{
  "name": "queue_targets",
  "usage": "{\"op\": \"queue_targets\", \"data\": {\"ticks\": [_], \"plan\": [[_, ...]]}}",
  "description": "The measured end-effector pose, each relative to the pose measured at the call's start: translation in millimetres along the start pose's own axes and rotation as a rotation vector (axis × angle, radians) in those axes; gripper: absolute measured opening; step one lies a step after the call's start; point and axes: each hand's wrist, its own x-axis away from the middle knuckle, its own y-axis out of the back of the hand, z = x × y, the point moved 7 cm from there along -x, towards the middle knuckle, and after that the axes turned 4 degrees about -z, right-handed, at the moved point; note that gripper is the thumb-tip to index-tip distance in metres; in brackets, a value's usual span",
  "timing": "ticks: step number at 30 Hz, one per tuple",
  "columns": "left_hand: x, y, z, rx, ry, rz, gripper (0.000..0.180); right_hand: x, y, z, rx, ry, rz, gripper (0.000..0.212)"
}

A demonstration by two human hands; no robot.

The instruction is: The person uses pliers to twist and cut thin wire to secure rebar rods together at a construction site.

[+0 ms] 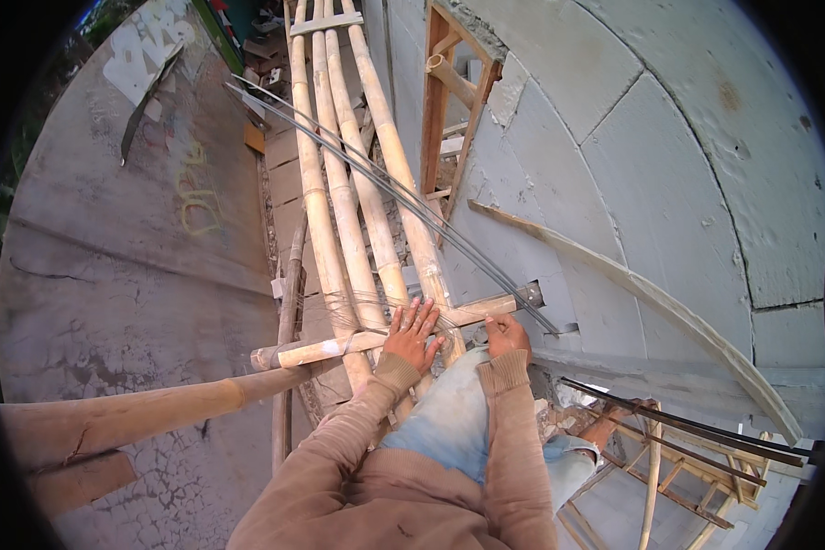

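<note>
Several long bamboo poles (346, 197) run side by side away from me. Across their near end lies a bamboo crosspiece (325, 350), with thin wire (362, 301) wound about the joints. My left hand (414, 332) rests on the crosspiece and poles, fingers stretched out and holding nothing. Just below the right end of the crosspiece, my right hand (507, 336) is closed by my bent knee. Whatever its curled fingers hold, if anything, is hidden. Several thin metal rods (412, 200) slant over the poles and end close to my right hand.
A grey block wall (697, 174) rises on the right, with a wooden frame (431, 110) in its opening and a wooden strip (642, 286) leaning there. At left, a thick bamboo pole (156, 412) crosses before a stained wall (137, 229). Wooden framework (697, 477) stands below right.
</note>
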Motion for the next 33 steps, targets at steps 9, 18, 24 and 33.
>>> {"op": "queue_targets", "data": {"ticks": [9,18,24,33], "plan": [[3.4,-7.9,5.8,0.002,0.03,-0.008,0.053,100.8,158.8,114.6,0.012,0.282,-0.259,0.007],[4.4,-4.2,6.9,0.029,0.002,-0.163,0.046,314.5,351.3,165.2,-0.059,0.415,-0.747,0.015],[-8.4,72.6,-44.8,0.342,-0.028,-0.51,0.041,417.9,394.8,137.3,0.56,0.167,-1.265,0.019],[65.7,174.8,-404.2,0.962,-0.993,0.053,0.074,353.4,339.4,154.2,0.065,0.419,-0.728,0.014]]}}
